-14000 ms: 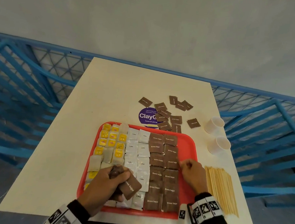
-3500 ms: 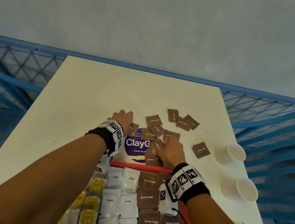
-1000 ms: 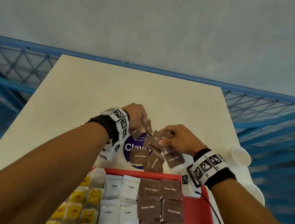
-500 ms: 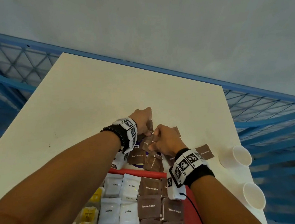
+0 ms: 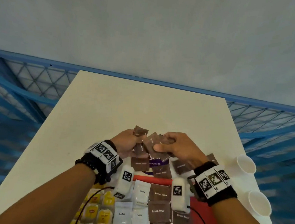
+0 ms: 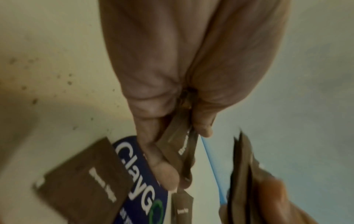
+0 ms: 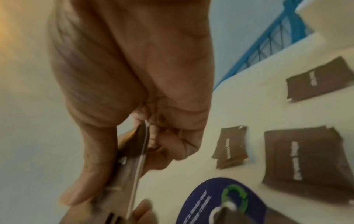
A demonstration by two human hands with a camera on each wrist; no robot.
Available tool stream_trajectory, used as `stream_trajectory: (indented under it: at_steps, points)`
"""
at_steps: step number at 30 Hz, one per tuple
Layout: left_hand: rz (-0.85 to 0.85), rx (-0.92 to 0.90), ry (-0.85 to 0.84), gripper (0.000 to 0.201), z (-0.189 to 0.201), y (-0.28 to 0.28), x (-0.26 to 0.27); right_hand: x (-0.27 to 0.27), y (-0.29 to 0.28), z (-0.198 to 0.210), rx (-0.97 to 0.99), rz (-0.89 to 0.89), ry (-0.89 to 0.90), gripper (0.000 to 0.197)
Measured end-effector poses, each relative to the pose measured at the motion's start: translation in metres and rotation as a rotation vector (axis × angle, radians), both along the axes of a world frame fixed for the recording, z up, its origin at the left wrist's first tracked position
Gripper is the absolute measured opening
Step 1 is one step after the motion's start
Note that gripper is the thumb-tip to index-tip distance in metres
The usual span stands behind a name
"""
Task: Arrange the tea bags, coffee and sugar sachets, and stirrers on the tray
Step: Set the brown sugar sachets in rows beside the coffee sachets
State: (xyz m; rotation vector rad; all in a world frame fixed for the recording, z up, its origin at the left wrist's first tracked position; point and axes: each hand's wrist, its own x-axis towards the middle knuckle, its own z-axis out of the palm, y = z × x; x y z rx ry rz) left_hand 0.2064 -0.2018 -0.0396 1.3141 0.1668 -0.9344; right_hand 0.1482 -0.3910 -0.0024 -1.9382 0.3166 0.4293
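Note:
Both hands are lifted above the table beyond the red tray (image 5: 153,179). My left hand (image 5: 132,142) pinches brown sugar sachets (image 5: 140,131) between thumb and fingers; in the left wrist view those sachets (image 6: 180,145) are seen edge-on. My right hand (image 5: 168,145) grips a stack of brown sugar sachets (image 5: 153,146), with the thumb pressed on top; the right wrist view shows this stack (image 7: 134,151). Loose brown sachets (image 5: 140,163) lie on the table under the hands. The tray holds columns of yellow tea bags (image 5: 92,211), white coffee sachets (image 5: 141,193) and brown sugar sachets (image 5: 159,211).
A purple round sticker (image 5: 155,162) marks the table (image 5: 143,108) beneath the hands. Two white paper cups (image 5: 245,165) stand at the right edge. Blue railing (image 5: 21,91) surrounds the table. The stirrers are out of view.
Both hands have risen off the table and drawn together, each now holding gathered brown sachets. Fewer loose sachets lie on the table than 3.5 seconds ago.

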Motion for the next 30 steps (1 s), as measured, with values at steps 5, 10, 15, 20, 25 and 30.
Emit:
stream_trajectory:
  at_steps: [5, 10, 15, 20, 25, 30]
  points:
    - [0.029, -0.271, 0.259, 0.048, -0.003, -0.004, -0.017, 0.002, 0.025, -0.006, -0.099, -0.048, -0.029, 0.041]
    - [-0.007, -0.26, 0.206, 0.068, -0.007, -0.004, -0.013, 0.013, 0.033, -0.007, -0.237, -0.011, -0.074, 0.044]
    - [-0.046, -0.193, 0.094, 0.037, 0.0, -0.003, -0.013, 0.018, 0.033, -0.002, -0.244, 0.073, -0.042, 0.065]
    - [-0.14, -0.186, 0.037, 0.043, 0.004, 0.006, -0.017, 0.022, 0.015, 0.001, -0.095, -0.031, 0.085, 0.049]
    - [-0.23, -0.171, 0.016, 0.04, 0.004, 0.01, -0.023, 0.02, 0.011, -0.002, 0.161, -0.122, 0.094, 0.021]
    - [-0.11, -0.235, 0.113, 0.032, -0.002, 0.021, -0.025, 0.005, 0.003, 0.008, 0.327, -0.214, -0.007, 0.023]
